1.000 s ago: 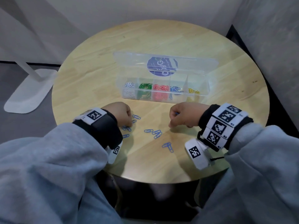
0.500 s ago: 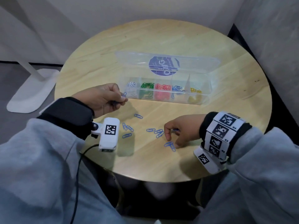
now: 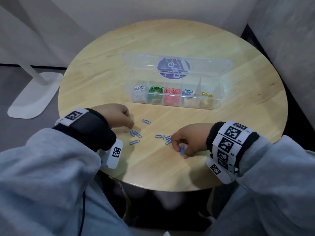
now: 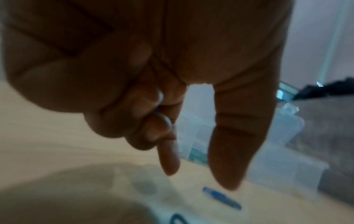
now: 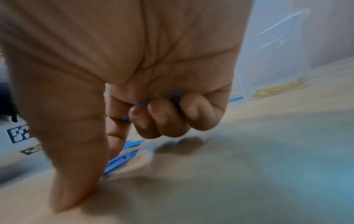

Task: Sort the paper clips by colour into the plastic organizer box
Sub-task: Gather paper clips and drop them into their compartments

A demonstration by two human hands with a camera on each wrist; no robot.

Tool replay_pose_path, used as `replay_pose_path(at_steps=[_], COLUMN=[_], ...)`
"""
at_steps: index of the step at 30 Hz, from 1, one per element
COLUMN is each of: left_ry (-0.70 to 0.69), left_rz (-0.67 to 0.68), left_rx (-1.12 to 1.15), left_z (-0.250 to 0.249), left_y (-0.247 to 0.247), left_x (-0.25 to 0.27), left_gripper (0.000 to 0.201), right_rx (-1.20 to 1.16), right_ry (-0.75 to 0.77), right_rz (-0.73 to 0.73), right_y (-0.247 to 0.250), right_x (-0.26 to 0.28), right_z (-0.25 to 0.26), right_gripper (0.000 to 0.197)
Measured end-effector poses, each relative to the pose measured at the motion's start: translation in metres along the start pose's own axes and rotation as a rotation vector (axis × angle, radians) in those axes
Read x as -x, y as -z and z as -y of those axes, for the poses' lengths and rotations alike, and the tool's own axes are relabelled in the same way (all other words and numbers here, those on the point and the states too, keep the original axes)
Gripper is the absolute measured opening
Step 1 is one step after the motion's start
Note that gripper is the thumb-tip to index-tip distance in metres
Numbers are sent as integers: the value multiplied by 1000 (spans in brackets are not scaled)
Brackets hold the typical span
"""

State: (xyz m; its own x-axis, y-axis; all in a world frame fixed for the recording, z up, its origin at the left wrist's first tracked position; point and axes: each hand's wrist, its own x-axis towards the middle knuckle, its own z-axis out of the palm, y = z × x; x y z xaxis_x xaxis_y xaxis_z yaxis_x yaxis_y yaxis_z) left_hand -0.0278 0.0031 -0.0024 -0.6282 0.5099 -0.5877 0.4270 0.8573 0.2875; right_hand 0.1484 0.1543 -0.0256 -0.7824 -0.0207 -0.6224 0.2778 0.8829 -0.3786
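The clear organizer box [image 3: 216, 92] lies open on the round table, with white, green, red, blue and yellow clips in separate compartments. Several loose blue paper clips [image 3: 134, 141] are scattered on the wood in front of it. My left hand [image 3: 131, 128] reaches down to a pair of them, thumb and index [image 4: 169, 166] apart over a clip [image 4: 222, 197]; a bit of blue shows among its curled fingers. My right hand [image 3: 179, 149] pinches a blue clip [image 3: 182, 149] at the table surface and holds more blue clips [image 5: 174, 97] under its three curled fingers.
The box lid [image 3: 177, 65] with a purple sticker stands tilted up behind the compartments. A white stand base [image 3: 34, 97] sits on the floor to the left. Grey walls close in behind and to the right. The table's near edge [image 3: 162, 189] is just below my wrists.
My left hand came back down from beside the box to the loose clips on the left. My right hand stayed low and now pinches a clip nearer the table's front edge.
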Motion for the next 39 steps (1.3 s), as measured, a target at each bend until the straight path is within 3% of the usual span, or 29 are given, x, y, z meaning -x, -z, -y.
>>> replay_pose_path(at_steps=[3,13,18,21,30,35,39], left_ry=[26,-45,-139,-189,-186,-188,-193], left_rz=[-33,67,46,23,40,61,95], left_rx=[-258,-352,-341,-360,-393,-385,-320], left_z=[-3,-3,-5,-7,-9,-11,-7], left_y=[-5,-21,-24,-23,-25,-27,-24], left_x=[4,6,1,-1,-3,-1,0], left_gripper=[30,41,32,24,15,14,11], right_rx=[8,32,31,41,29,-232,-935], right_ry=[5,-103,-132,-144,-177,-202,-193], right_rz=[-27,-76,-70,-79,-68,-203,-238], right_y=[2,5,6,7,8,17,25], right_x=[-1,-2,0,0,1,2,7], right_z=[-3,-7,-5,-4,-5,-25,-34], right_gripper=[22,14,18,9,9,8,14])
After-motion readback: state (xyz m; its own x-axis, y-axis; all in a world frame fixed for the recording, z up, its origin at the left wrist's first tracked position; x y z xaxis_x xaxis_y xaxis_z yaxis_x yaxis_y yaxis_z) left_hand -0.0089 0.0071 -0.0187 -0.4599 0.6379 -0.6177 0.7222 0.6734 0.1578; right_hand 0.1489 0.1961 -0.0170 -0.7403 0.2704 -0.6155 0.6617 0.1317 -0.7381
